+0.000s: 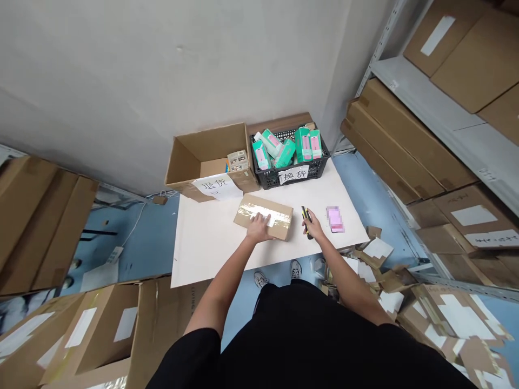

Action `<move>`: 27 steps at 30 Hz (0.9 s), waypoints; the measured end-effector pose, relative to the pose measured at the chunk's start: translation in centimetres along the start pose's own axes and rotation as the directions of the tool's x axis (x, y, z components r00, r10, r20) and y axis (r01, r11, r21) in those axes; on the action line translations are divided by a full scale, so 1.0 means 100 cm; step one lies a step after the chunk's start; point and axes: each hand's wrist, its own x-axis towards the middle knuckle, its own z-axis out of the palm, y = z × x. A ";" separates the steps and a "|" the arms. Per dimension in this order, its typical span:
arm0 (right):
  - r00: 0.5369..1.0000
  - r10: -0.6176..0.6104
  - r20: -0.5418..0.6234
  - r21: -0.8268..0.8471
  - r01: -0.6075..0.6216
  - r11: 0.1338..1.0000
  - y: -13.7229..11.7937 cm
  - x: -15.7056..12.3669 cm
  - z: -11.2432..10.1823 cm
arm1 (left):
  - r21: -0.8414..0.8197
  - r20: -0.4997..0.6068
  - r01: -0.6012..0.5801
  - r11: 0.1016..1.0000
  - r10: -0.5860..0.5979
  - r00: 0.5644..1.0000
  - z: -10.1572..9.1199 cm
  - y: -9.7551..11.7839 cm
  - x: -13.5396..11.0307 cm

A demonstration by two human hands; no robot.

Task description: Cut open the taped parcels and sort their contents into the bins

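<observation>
A small taped cardboard parcel lies on the white table. My left hand rests flat on the parcel's near edge, fingers spread. To the parcel's right, my right hand is closed round a yellow and black utility knife, whose tip points away from me. A pink, blurred card or phone lies on the table just right of that hand.
At the table's back stand an open cardboard box with a paper label and a black crate of green and pink product boxes. Large cartons fill the shelves at right and the floor at left. Torn cardboard litters the floor at right.
</observation>
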 end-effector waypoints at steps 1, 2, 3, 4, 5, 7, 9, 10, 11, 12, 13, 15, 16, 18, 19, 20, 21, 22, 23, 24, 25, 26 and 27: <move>1.000 0.010 0.025 0.010 -0.010 1.000 0.007 -0.006 0.001 | -0.004 -0.019 0.017 1.000 -0.017 1.000 0.002 0.000 -0.005; 0.998 0.014 0.057 0.015 -0.015 1.000 0.011 -0.011 0.003 | -0.007 -0.032 0.044 0.999 -0.044 0.999 0.005 0.003 -0.009; 0.996 0.016 0.092 0.016 -0.018 1.000 0.013 -0.014 0.005 | -0.011 -0.041 0.078 0.997 -0.079 0.996 0.007 0.008 -0.013; 0.992 0.019 0.125 0.015 -0.021 1.000 0.013 -0.015 0.007 | -0.015 -0.049 0.115 0.993 -0.116 0.992 0.009 0.015 -0.016; 0.987 0.021 0.158 0.017 -0.024 1.000 0.012 -0.014 0.009 | -0.022 -0.058 0.152 0.988 -0.153 0.987 0.011 0.022 -0.018; 0.977 0.026 0.211 0.033 -0.034 0.999 0.009 -0.010 0.013 | -0.038 -0.076 0.216 0.976 -0.218 0.973 0.014 0.035 -0.020; 0.970 0.018 0.243 0.071 -0.036 0.997 0.007 -0.002 0.015 | -0.056 -0.085 0.259 0.964 -0.263 0.961 0.015 0.044 -0.020; 0.968 0.009 0.252 0.091 -0.033 0.995 0.007 0.002 0.016 | -0.063 -0.082 0.273 0.960 -0.278 0.957 0.015 0.046 -0.019; 0.966 -0.001 0.258 0.110 -0.028 0.994 0.007 0.006 0.016 | -0.070 -0.077 0.283 0.957 -0.288 0.955 0.014 0.047 -0.018; 0.965 -0.009 0.262 0.124 -0.024 0.992 0.007 0.009 0.017 | -0.075 -0.072 0.288 0.955 -0.293 0.953 0.013 0.047 -0.016; 0.964 -0.017 0.266 0.134 -0.020 0.991 0.007 0.012 0.017 | -0.078 -0.068 0.291 0.953 -0.297 0.953 0.012 0.047 -0.015; 0.962 -0.024 0.273 0.136 -0.014 0.991 0.008 0.015 0.016 | -0.077 -0.058 0.295 0.952 -0.300 0.952 0.012 0.046 -0.013; 0.961 -0.024 0.274 0.132 -0.013 0.991 0.007 0.016 0.016 | -0.076 -0.054 0.295 0.952 -0.300 0.952 0.012 0.046 -0.012; 0.961 -0.018 0.275 0.115 -0.014 0.993 0.005 0.018 0.015 | -0.082 -0.052 0.293 0.953 -0.297 0.953 0.014 0.045 -0.011; 0.961 -0.015 0.275 0.103 -0.014 0.995 0.004 0.019 0.014 | -0.090 -0.056 0.288 0.953 -0.294 0.954 0.015 0.045 -0.010; 0.961 -0.010 0.277 0.085 -0.014 0.996 0.002 0.019 0.013 | -0.100 -0.064 0.284 0.954 -0.291 0.955 0.016 0.045 -0.010; 0.960 -0.006 0.281 0.064 -0.012 0.998 0.001 0.019 0.011 | -0.109 -0.074 0.279 0.954 -0.288 0.955 0.018 0.045 -0.010; 0.957 -0.002 0.291 0.038 -0.010 0.999 0.000 0.018 0.008 | -0.117 -0.083 0.275 0.954 -0.286 0.955 0.019 0.045 -0.010; 0.952 0.005 0.306 0.011 -0.008 1.000 0.000 0.017 0.006 | -0.122 -0.089 0.275 0.954 -0.286 0.954 0.020 0.044 -0.010; 0.946 0.012 0.325 -0.013 -0.008 1.000 0.000 0.015 0.003 | -0.124 -0.091 0.276 0.953 -0.288 0.953 0.020 0.044 -0.010; 0.938 0.020 0.346 -0.030 -0.010 0.999 0.001 0.012 0.000 | -0.124 -0.089 0.279 0.952 -0.291 0.953 0.020 0.044 -0.010; 0.931 0.028 0.365 -0.038 -0.015 0.999 0.002 0.008 -0.003 | -0.123 -0.087 0.284 0.951 -0.296 0.951 0.020 0.044 -0.010; 0.924 0.036 0.380 -0.036 -0.024 0.999 0.004 0.005 -0.006 | -0.123 -0.086 0.288 0.950 -0.299 0.950 0.020 0.044 -0.011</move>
